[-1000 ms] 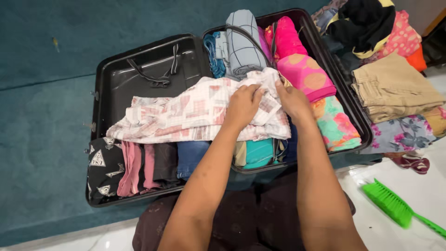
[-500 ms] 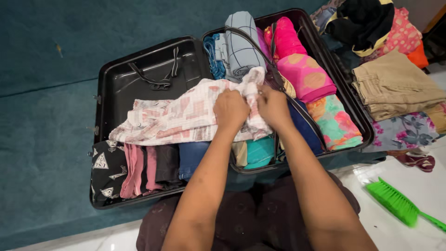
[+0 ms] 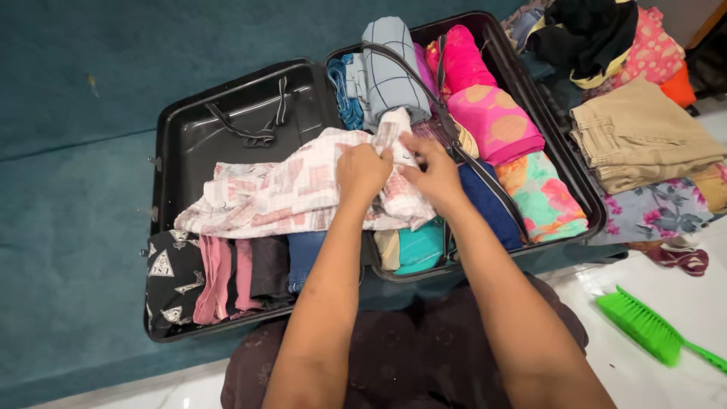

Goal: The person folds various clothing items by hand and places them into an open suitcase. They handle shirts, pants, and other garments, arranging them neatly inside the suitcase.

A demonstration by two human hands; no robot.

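Observation:
An open black suitcase (image 3: 227, 121) lies on a teal surface. A white and pink patterned garment (image 3: 273, 189) is spread across its middle. My left hand (image 3: 362, 173) grips a bunched fold of this garment near the hinge. My right hand (image 3: 432, 173) pinches the same fold from the right. Rolled clothes fill the right half: a grey checked roll (image 3: 390, 68), a pink roll (image 3: 492, 113) and a green floral roll (image 3: 541, 197). The left half's near edge holds a black printed roll (image 3: 170, 276), pink rolls (image 3: 223, 276) and a blue roll (image 3: 307, 254).
A pile of folded clothes with beige trousers (image 3: 636, 136) on top and a black garment (image 3: 591, 30) behind sits right of the suitcase. A green hand brush (image 3: 644, 329) lies on the white floor at lower right. My lap in dark cloth (image 3: 409, 356) is below.
Both hands have drawn the right end of the patterned garment leftward and bunched it, uncovering the dark blue clothes and strap in the right half.

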